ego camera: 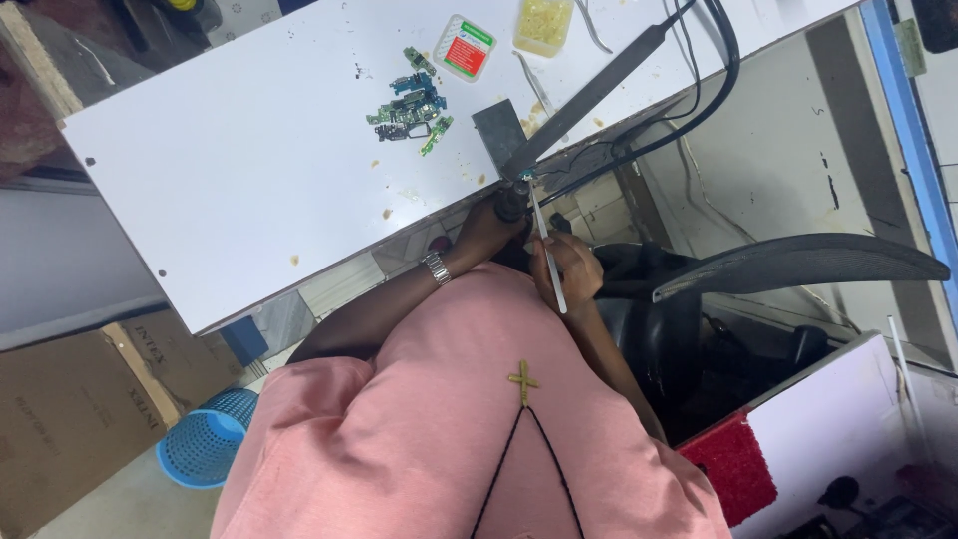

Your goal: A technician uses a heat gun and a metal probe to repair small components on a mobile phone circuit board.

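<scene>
My left hand (487, 232), with a metal wristwatch (435, 268) on the wrist, grips a dark round tool end (512, 203) at the front edge of the white table (230, 170). A long dark tool handle (589, 95) with black cables (699, 100) runs from there up across the table. My right hand (571, 271) sits just beside it and holds a thin white pair of tweezers (548, 258), tip pointing at the tool end. A pile of small green and blue circuit boards (413, 106) lies on the table, left of a dark grey pad (497, 133).
A small tin with a green and red label (465, 47) and a yellow-filled container (544, 22) stand at the far edge. A black chair (788, 262) is on the right, a blue basket (205, 446) and cardboard boxes (70, 409) at lower left, a red pad (728, 467) at lower right.
</scene>
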